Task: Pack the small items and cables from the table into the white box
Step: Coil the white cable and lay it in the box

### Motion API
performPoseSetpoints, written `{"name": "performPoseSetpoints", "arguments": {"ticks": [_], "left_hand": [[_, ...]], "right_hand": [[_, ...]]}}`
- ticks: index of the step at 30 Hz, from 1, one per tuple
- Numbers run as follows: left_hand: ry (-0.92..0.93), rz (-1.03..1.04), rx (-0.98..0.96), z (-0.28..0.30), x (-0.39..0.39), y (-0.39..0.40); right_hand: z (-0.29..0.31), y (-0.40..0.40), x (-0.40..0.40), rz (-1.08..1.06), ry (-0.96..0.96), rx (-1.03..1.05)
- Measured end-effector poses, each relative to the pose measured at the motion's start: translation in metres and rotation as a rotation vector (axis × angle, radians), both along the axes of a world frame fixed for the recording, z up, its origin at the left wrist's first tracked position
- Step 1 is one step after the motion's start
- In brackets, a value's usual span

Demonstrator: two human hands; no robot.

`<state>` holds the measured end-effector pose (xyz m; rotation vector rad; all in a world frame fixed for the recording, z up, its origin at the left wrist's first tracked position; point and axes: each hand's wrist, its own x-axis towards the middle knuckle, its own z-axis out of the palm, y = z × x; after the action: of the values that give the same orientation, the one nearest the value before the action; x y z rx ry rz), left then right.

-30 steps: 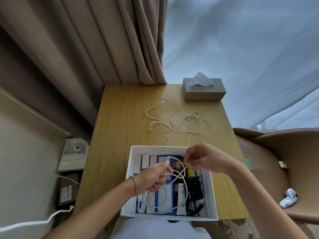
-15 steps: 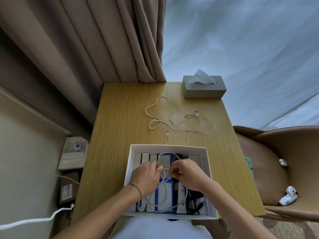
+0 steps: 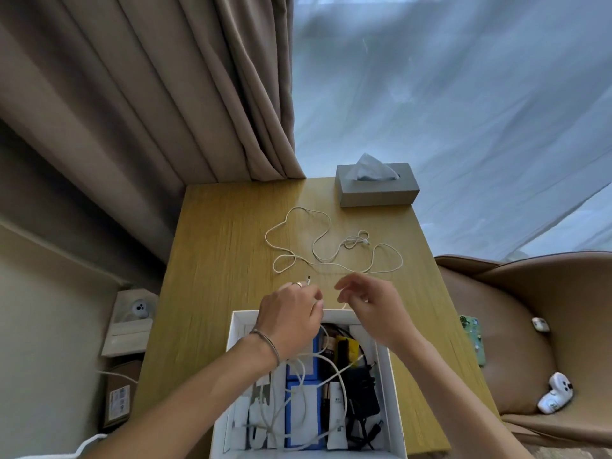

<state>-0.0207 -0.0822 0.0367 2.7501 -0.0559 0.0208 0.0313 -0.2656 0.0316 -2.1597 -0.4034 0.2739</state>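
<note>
Head view: both hands over far edge of white box [image 3: 231, 366] at near side of table [image 3: 212, 260]. Left hand [image 3: 291, 321] fingers curled, grip unclear; right hand [image 3: 371, 306] fingers loosely curled, empty. White cable [image 3: 331, 246] sprawls mid-table, its plug just beyond left hand. Box holds cables, small items

The table [image 3: 225, 260] looks like matt grained wood, the white box [image 3: 395, 392] smooth card, the curtain [image 3: 165, 94] cloth.

A thin white cable [image 3: 326, 251] sprawls in loose loops beyond the packed white box [image 3: 392, 385].
</note>
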Motion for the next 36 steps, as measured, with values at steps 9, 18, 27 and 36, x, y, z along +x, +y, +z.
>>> {"name": "performPoseSetpoints", "arguments": {"ticks": [9,18,27,36], "left_hand": [[0.116,-0.023,-0.001,-0.031,0.083,-0.036],[0.241,-0.116,0.331,-0.091,0.151,-0.090],[0.364,-0.137,0.584,-0.139,0.188,-0.123],[0.340,-0.282,0.574,-0.147,0.188,-0.112]], "right_hand": [[-0.023,-0.037,0.068,-0.281,0.091,0.063],[-0.051,-0.067,0.099,-0.339,0.186,0.056],[-0.074,-0.083,0.090,-0.358,0.288,0.171],[-0.075,-0.098,0.090,-0.371,0.292,0.239]]}}
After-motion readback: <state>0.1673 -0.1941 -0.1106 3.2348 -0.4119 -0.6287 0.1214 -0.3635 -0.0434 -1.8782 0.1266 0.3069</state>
